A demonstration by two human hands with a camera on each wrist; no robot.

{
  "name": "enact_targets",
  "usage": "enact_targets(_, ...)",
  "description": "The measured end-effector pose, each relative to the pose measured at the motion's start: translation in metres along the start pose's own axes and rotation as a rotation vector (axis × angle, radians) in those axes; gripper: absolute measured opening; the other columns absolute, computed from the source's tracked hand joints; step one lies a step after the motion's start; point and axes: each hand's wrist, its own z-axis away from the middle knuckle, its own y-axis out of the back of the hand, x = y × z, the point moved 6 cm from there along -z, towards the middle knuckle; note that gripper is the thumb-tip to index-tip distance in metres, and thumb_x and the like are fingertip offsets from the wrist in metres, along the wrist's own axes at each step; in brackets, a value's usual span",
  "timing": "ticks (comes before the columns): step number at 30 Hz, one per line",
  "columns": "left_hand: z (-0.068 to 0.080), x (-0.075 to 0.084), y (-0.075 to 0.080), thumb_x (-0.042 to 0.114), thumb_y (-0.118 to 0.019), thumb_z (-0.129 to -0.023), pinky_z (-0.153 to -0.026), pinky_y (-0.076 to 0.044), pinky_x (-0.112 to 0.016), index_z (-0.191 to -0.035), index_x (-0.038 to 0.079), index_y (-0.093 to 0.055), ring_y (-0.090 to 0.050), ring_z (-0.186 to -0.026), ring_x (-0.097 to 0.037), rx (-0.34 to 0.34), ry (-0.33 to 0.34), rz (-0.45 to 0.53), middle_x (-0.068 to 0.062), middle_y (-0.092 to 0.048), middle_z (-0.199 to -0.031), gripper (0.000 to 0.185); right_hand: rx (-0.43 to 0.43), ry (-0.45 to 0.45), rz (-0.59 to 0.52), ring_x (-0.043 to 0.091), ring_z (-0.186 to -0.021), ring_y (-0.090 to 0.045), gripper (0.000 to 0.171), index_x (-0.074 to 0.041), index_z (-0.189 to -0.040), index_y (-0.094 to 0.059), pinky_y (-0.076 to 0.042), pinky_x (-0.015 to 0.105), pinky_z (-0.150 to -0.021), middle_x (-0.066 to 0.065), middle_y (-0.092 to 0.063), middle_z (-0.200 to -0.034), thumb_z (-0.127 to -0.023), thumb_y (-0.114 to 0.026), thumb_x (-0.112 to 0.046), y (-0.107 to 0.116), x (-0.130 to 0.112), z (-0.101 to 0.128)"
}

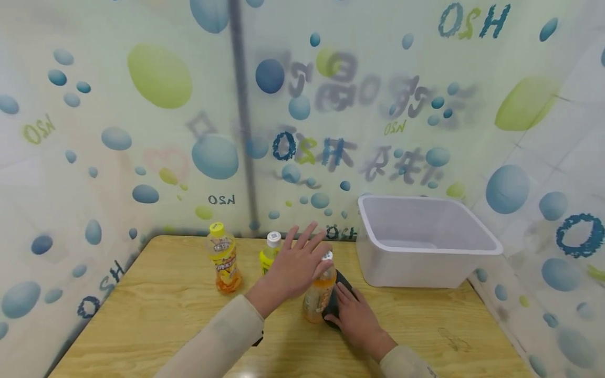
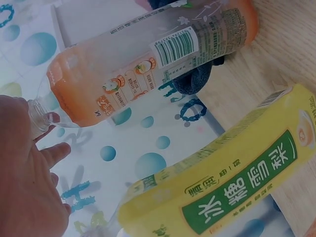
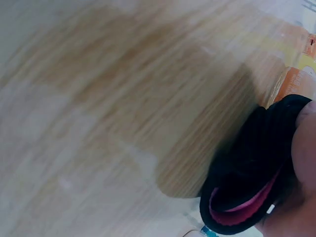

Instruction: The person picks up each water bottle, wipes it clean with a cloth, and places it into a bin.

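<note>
An orange-drink bottle [image 1: 315,302] stands on the table, slightly tilted. My left hand [image 1: 295,268] pinches it at its white cap [image 2: 37,117] between thumb and index finger, the other fingers spread. Against the bottle's right side, my right hand [image 1: 360,321] holds a dark folded cloth [image 3: 247,163], whose pink inner side shows at the fold. Beyond my left wrist is a yellow pear-drink bottle [image 2: 232,182] with a green label panel and white cap, partly hidden in the head view. Farther left stands a yellow-capped bottle [image 1: 224,262] of amber drink.
A white plastic tub [image 1: 406,270] stands at the back right of the wooden table [image 1: 156,310]. Behind and at both sides hangs a curtain [image 1: 156,131] printed with blue and green drops. A small dark object [image 1: 258,341] shows by my left sleeve.
</note>
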Motion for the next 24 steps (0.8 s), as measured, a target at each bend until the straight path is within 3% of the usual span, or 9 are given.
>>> enact_targets(10, 0.002, 0.0, 0.0, 0.051, -0.025, -0.104, -0.122, -0.008, -0.054, -0.145, 0.028, -0.042, -0.004, -0.154, -0.023, -0.005, 0.01, 0.024, 0.002, -0.028, -0.161, 0.05, 0.025, -0.021, -0.036, 0.022, -0.143, -0.038, 0.065, -0.005, -0.139, -0.053, -0.031, 0.049, -0.115, 0.007, -0.047, -0.15, -0.096, -0.045, -0.054, 0.007, 0.002, 0.001)
enact_targets(18, 0.004, 0.0, 0.001, 0.05, -0.028, -0.104, -0.122, -0.01, -0.055, -0.144, 0.028, -0.042, -0.007, -0.154, -0.024, 0.017, 0.012, 0.025, 0.001, -0.03, -0.16, 0.048, 0.188, -0.05, -0.08, 0.023, -0.141, -0.042, 0.063, 0.0, -0.137, -0.053, -0.031, 0.048, -0.116, 0.008, -0.046, -0.151, -0.095, -0.055, -0.046, 0.04, 0.006, 0.001)
enact_targets(24, 0.004, -0.001, 0.001, 0.05, -0.028, -0.104, -0.122, -0.01, -0.055, -0.145, 0.029, -0.041, -0.007, -0.154, -0.024, 0.015, 0.015, 0.004, 0.002, -0.029, -0.161, 0.048, 0.204, -0.078, -0.152, 0.023, -0.143, -0.039, 0.064, -0.002, -0.144, -0.045, -0.026, 0.048, -0.118, 0.009, -0.044, -0.152, -0.097, -0.054, -0.043, 0.066, 0.012, 0.001)
